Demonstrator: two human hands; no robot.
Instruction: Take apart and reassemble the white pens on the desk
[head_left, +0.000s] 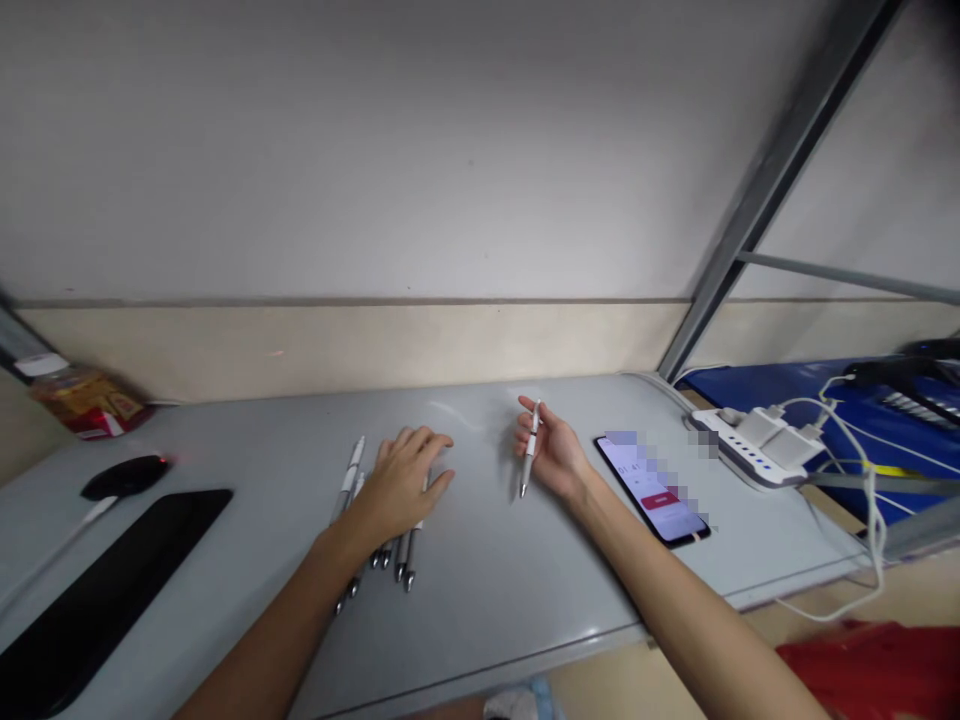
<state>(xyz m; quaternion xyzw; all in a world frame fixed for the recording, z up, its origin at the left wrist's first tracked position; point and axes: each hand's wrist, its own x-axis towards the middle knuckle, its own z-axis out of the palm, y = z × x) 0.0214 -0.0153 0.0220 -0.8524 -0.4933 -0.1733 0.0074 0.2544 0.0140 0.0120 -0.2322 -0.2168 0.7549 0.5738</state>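
Several white-and-grey pens (405, 562) lie roughly side by side on the grey desk, left of the middle. My left hand (409, 478) is over them, palm down with fingers and thumb apart, and hides their upper parts. One pen (352, 462) shows past the hand on its left. To the right, my right hand (556, 455) is turned palm up, with another white-and-grey pen (531, 450) held at the fingers and thumb. That pen's metal tip points down toward the desk.
A phone (652, 490) with a lit screen lies right of my right forearm. Beyond it is a power strip (750, 455) with plugs and white cables. On the left are a black mouse-like device (126, 477), a black slab (112, 600) and a bottle (82, 400). A wall closes the back.
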